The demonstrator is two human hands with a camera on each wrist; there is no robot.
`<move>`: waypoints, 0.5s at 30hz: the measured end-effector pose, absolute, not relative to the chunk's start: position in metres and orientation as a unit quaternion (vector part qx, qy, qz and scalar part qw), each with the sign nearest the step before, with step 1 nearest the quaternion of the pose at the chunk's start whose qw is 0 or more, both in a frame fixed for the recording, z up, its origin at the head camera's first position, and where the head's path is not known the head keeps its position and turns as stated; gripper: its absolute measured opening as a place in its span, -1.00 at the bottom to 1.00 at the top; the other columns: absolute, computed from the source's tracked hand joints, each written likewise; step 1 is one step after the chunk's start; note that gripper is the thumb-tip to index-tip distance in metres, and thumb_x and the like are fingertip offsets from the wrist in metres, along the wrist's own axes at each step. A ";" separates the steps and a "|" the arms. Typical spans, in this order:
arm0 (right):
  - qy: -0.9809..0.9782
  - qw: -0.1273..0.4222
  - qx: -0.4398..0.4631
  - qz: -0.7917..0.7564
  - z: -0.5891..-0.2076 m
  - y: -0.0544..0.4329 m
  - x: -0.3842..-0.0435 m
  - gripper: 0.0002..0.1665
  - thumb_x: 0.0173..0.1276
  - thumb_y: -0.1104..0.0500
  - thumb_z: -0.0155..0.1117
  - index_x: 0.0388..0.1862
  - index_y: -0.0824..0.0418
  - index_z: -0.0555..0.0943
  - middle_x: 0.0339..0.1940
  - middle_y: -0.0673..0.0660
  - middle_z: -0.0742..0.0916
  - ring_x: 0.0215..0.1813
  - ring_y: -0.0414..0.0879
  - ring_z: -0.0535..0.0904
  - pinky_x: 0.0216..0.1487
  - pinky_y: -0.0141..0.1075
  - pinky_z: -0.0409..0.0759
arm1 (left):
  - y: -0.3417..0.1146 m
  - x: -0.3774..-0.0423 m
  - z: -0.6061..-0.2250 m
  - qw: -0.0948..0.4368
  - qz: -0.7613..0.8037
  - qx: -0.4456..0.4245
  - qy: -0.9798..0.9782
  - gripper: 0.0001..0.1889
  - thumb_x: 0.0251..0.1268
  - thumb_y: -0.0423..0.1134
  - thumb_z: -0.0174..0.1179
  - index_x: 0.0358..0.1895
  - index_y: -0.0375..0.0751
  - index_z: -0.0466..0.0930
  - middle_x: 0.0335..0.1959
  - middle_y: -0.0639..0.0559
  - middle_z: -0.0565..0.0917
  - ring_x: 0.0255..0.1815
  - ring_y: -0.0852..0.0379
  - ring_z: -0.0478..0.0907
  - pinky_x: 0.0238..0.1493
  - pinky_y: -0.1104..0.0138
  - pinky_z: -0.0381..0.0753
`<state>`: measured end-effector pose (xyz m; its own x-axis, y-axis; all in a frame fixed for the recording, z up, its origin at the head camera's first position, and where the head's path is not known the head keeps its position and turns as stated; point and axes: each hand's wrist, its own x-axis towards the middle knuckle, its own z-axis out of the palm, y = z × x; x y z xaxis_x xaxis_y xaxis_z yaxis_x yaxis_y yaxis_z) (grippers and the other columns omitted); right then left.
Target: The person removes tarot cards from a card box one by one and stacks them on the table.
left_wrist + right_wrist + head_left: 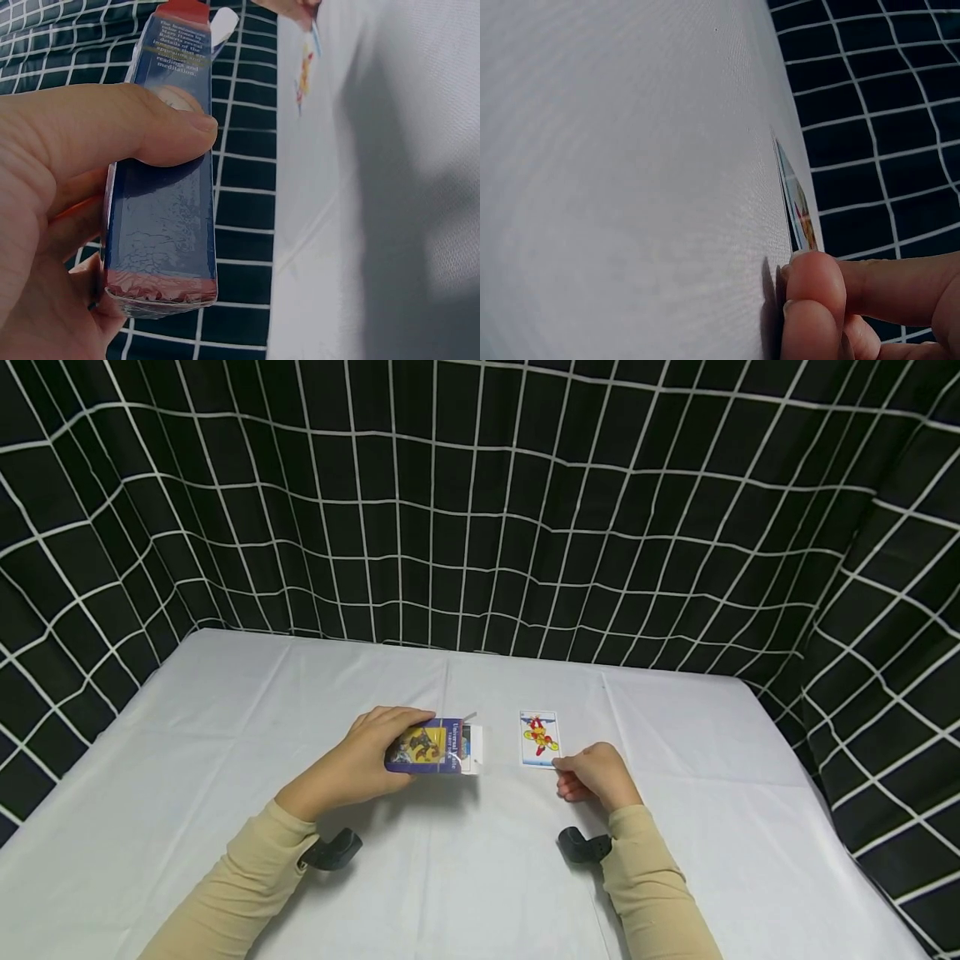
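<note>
- Card box [423,747], blue-purple with a yellow picture and the word "Universal" on its face, is held above the white tablecloth [480,877], left of the card; its end toward the card is open, with a white flap [477,750] there.
- Left hand [367,756] grips the box, thumb across the near narrow side, fingers around the far side.
- Card [538,739], showing a red and yellow figure, is at the tablecloth, well apart from the box; whether it lies fully flat I cannot tell.
- Right hand [596,777] pinches the card's near right corner between thumb and finger.
- Beige sleeves [255,868] cover both forearms.
- Black curtain [480,510] with white grid lines hangs behind.
</note>
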<state>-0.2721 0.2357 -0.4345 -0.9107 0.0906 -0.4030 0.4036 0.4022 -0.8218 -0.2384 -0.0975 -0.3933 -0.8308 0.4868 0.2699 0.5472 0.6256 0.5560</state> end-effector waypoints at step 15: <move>0.827 0.144 0.160 -0.520 -0.435 0.234 -0.272 -0.84 0.35 0.28 0.24 -0.38 0.36 0.50 -0.76 0.00 0.61 -0.72 -0.28 0.56 -0.61 -0.43 0.59 | -0.097 -0.239 -0.393 0.048 -0.320 -0.287 -0.901 -0.19 -0.06 -0.34 0.44 0.40 -0.14 0.40 0.35 -0.08 0.52 0.35 -0.09 0.37 0.38 -0.05 0.24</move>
<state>-0.2723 0.2338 -0.4346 -0.9074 0.1153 -0.4041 0.4141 0.4084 -0.8135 -0.2392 -0.0974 -0.3933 -0.8302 0.4877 0.2700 0.5488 0.6299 0.5496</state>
